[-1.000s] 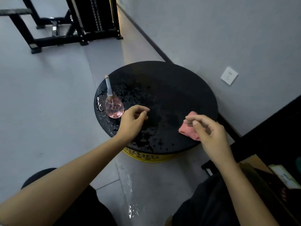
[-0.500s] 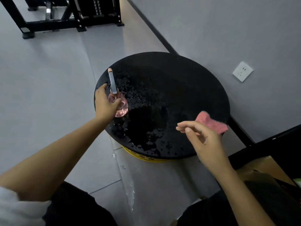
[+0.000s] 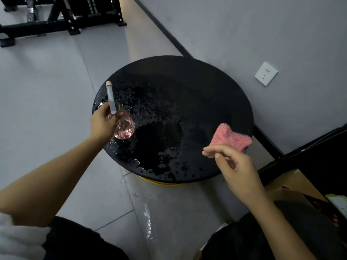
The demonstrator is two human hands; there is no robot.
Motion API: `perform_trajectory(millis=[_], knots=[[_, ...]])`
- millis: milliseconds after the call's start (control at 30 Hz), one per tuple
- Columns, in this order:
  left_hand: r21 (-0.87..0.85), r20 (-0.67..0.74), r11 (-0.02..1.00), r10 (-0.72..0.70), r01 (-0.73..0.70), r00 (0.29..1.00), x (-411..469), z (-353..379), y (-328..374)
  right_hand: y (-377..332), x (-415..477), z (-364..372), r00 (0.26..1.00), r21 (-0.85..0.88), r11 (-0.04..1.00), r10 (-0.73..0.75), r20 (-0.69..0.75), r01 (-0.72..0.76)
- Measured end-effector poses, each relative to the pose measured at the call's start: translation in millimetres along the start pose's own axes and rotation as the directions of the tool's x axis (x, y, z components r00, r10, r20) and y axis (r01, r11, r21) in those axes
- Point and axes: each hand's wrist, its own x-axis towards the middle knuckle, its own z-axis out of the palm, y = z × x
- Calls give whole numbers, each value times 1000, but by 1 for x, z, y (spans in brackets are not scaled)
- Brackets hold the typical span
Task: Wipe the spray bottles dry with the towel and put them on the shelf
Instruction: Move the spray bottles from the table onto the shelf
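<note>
Left hand (image 3: 102, 124): fingers wrapped round the neck of the spray bottle (image 3: 124, 126).
Spray bottle: pink, round, upright at the left edge of the table (image 3: 187, 87). It is hard to tell if its bottom is lifted.
Right hand (image 3: 238, 169): fingers loosely bent and holding nothing, just beside the towel (image 3: 230, 136).
Slip: the table is covered in water drops, so the bottle is likely wet too. It could slide out and hit the floor.
Towel: it lies right at the rim (a bump could knock it off).
</note>
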Motion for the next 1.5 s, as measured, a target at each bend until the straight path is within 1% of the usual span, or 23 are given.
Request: perform_trajectory(millis=[100, 233, 433, 600, 700, 800, 1000, 1167, 1267, 1400, 1500], knots=[[7, 16, 999, 44, -44, 999, -12, 2, 6, -4, -6, -9, 1000, -1, 1000, 1, -11, -1], [-56, 85, 995, 90, -86, 992, -29, 9, 32, -14, -15, -28, 998, 22, 1000, -21, -59, 23], [-86, 192, 972, 234, -221, 953, -61, 32, 81, -26, -37, -58, 988, 34, 996, -76, -133, 81], [-145, 285, 899, 439, -414, 852, -102, 64, 132, -28, -62, -92, 974, 15, 995, -90, -209, 95], [-218, 328, 859, 511, -463, 795, -131, 85, 160, -26, -81, -117, 957, -8, 995, -100, -274, 101], [-290, 364, 813, 582, -506, 727, -160, 107, 187, -23, -103, -144, 935, -13, 997, -74, -347, 74], [-466, 415, 730, 680, -500, 605, -220, 148, 242, -15, -150, -199, 878, -35, 999, -42, -477, 29], [-579, 436, 697, 703, -423, 562, -274, 181, 288, -7, -190, -239, 798, -28, 1000, -9, -602, -10], [-620, 462, 674, 727, -401, 508, -305, 203, 309, -2, -212, -259, 757, -31, 999, 1, -654, -28], [-652, 524, 669, 737, -356, 426, -341, 236, 325, 3, -237, -281, 721, -58, 996, 5, -693, -63], [-645, 548, 678, 732, -353, 404, -361, 262, 331, 6, -252, -294, 708, -60, 995, 14, -706, -80]])
